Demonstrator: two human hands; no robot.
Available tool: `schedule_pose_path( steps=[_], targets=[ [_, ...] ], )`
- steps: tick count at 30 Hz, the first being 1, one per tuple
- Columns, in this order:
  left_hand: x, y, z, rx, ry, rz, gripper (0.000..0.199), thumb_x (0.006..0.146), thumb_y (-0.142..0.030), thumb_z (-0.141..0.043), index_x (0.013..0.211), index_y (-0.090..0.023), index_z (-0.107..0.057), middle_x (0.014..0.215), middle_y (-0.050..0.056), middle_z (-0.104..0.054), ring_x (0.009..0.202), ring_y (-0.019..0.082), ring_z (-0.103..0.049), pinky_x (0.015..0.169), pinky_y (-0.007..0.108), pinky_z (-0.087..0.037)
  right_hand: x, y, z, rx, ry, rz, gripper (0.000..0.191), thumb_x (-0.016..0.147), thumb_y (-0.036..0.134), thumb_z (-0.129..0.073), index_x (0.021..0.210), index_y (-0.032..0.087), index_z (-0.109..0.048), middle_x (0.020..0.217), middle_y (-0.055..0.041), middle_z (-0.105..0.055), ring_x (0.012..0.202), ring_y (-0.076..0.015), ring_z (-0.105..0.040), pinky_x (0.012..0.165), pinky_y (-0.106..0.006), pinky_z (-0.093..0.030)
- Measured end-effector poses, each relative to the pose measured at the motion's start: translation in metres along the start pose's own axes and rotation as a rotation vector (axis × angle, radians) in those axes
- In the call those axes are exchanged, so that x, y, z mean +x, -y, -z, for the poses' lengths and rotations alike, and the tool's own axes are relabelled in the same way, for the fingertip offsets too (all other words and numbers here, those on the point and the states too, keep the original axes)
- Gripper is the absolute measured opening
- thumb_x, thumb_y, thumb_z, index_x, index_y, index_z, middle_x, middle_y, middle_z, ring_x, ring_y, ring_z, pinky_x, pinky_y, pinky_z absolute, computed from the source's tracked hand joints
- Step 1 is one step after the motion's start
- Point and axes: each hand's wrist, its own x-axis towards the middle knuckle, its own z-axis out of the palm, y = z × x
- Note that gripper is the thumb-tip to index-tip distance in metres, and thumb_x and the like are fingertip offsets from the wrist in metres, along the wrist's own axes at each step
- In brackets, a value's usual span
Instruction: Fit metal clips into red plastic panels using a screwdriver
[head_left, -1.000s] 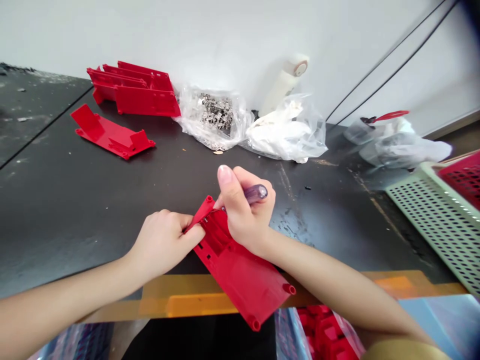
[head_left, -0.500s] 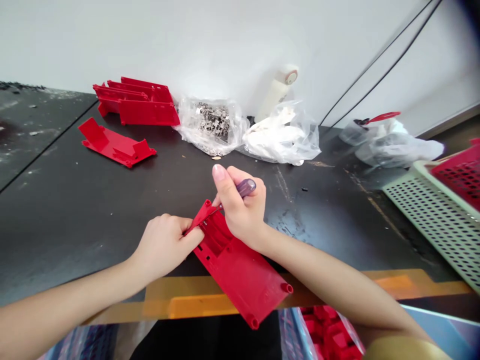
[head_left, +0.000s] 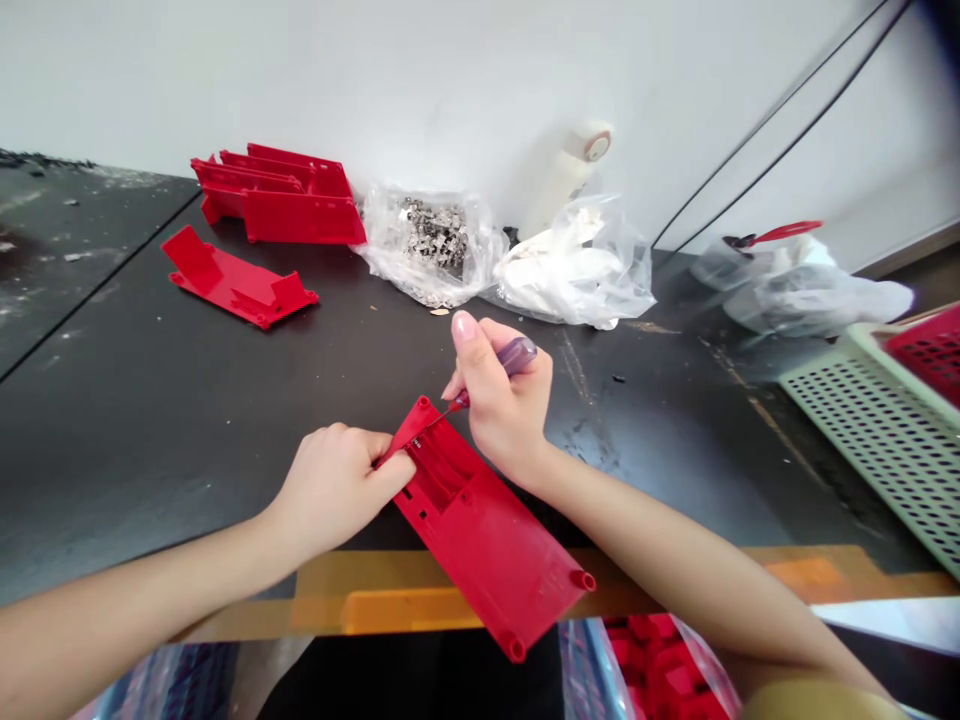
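A long red plastic panel (head_left: pixel 499 545) with corner posts and a recessed bay lies slantwise across the table's front edge. My left hand (head_left: pixel 337 485) pinches its far left edge, thumb on top near small metal pieces in the bay. In my right hand (head_left: pixel 506 395) is a screwdriver (head_left: pixel 517 355) with a translucent purple handle, held in closed fingers with the thumb along the handle. Its thin shaft slants down left into the far end of the panel. The exact contact of the tip is hard to make out.
Behind are stacked red panels (head_left: pixel 304 215), one separate red panel (head_left: pixel 240 280), a bag of small metal clips (head_left: pixel 435 240), a bag of white pieces (head_left: pixel 574 270) and a pale bottle (head_left: pixel 562 180). A green perforated basket (head_left: pixel 862 410) stands right. Orange tape (head_left: pixel 319 580) lines the front edge.
My right hand and the screwdriver have drawn slightly back up and right, showing more of the shaft. My left hand keeps its hold on the panel. The whole view has shifted a little.
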Motion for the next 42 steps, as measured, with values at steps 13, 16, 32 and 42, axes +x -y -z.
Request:
schedule_pose_path(
  steps=[13,16,32,42],
  targets=[
    [0.0,0.001,-0.001,-0.027,-0.001,0.005,0.035,0.076,-0.039,-0.035,0.047,-0.02,-0.041,0.047,0.001,-0.055,0.046,0.013,-0.047,0.055,0.03,-0.022,-0.008,0.001,-0.002,-0.007,0.001,0.059,0.05,0.097,0.035,-0.051,0.05,0.02,-0.04,0.048,0.006,-0.033,0.044,-0.006,-0.035,0.045,-0.025,-0.028],
    [0.0,0.001,-0.001,-0.013,-0.016,-0.004,0.037,0.077,-0.039,-0.034,0.047,-0.02,-0.044,0.047,0.001,-0.056,0.046,0.014,-0.048,0.055,0.03,-0.023,-0.006,0.003,0.0,-0.057,0.027,0.05,0.051,0.096,0.034,-0.052,0.049,0.019,-0.039,0.047,0.0061,-0.034,0.043,-0.0055,-0.036,0.044,-0.024,-0.028],
    [-0.002,0.003,-0.002,-0.01,-0.028,-0.025,0.039,0.079,-0.038,-0.035,0.046,-0.019,-0.047,0.046,0.001,-0.057,0.044,0.013,-0.048,0.054,0.029,-0.023,-0.003,0.009,0.001,-0.059,0.08,-0.029,0.052,0.096,0.039,-0.05,0.052,0.02,-0.03,0.048,0.0064,-0.029,0.045,-0.0059,-0.032,0.045,-0.024,-0.024],
    [-0.001,0.003,-0.003,-0.026,-0.021,-0.013,0.039,0.078,-0.04,-0.036,0.046,-0.02,-0.046,0.046,0.001,-0.056,0.045,0.014,-0.048,0.054,0.029,-0.023,-0.003,0.009,0.0,-0.07,0.062,0.001,0.051,0.096,0.035,-0.051,0.051,0.02,-0.03,0.049,0.0062,-0.028,0.045,-0.0058,-0.031,0.045,-0.024,-0.025]
  ],
)
